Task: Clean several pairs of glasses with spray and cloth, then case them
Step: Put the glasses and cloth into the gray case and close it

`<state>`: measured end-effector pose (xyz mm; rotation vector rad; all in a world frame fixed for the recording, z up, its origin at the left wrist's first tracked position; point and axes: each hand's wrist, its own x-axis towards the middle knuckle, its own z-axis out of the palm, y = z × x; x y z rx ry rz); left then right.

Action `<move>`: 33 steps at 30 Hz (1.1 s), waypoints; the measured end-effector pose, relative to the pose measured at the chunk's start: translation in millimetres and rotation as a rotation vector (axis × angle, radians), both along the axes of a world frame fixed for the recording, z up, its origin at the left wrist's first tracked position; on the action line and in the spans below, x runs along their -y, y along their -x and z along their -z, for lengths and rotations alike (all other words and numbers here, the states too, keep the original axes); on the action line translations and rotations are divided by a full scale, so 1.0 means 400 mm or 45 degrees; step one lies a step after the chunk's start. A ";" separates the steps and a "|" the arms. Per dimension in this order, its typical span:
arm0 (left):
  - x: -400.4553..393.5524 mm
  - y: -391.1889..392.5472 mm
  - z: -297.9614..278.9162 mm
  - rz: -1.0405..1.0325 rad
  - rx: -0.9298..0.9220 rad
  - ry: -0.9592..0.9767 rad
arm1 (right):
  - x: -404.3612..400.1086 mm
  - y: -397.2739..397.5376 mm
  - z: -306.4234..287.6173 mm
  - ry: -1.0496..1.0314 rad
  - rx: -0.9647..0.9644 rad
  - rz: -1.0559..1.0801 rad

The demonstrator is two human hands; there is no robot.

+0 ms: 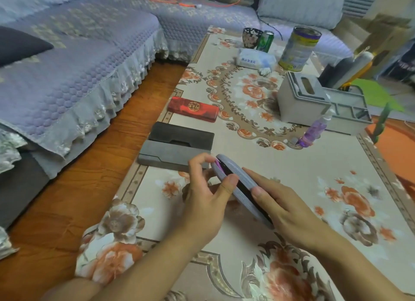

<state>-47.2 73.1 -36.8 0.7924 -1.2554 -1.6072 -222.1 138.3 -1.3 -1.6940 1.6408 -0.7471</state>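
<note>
Holding the grey glasses case [241, 188] above the bench [292, 166], I grip it with both hands: my left hand [206, 197] pinches its near-left end, my right hand [280, 204] curls along its other side. Its lid seems almost closed, something purple showing inside. I judge this pair is nearly cased. A red case [193, 108] lies closed, a dark case [177, 147] open; the spray bottle [314, 130] lies apart.

On the counter [292, 166], 2 closed cases [193, 109] lie at the left edge, one behind the other. The spray bottle [313, 130] lies right of them, before the tissue box [302, 98].
</note>
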 end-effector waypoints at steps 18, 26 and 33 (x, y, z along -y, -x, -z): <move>0.023 -0.033 -0.034 0.013 -0.025 -0.018 | 0.008 -0.020 -0.023 0.031 -0.045 0.027; 0.046 -0.042 -0.014 0.091 -0.033 -0.076 | 0.018 -0.016 -0.015 -0.047 -0.056 -0.026; 0.094 -0.071 -0.060 -0.040 0.016 0.022 | 0.118 0.001 -0.108 0.010 -0.118 -0.028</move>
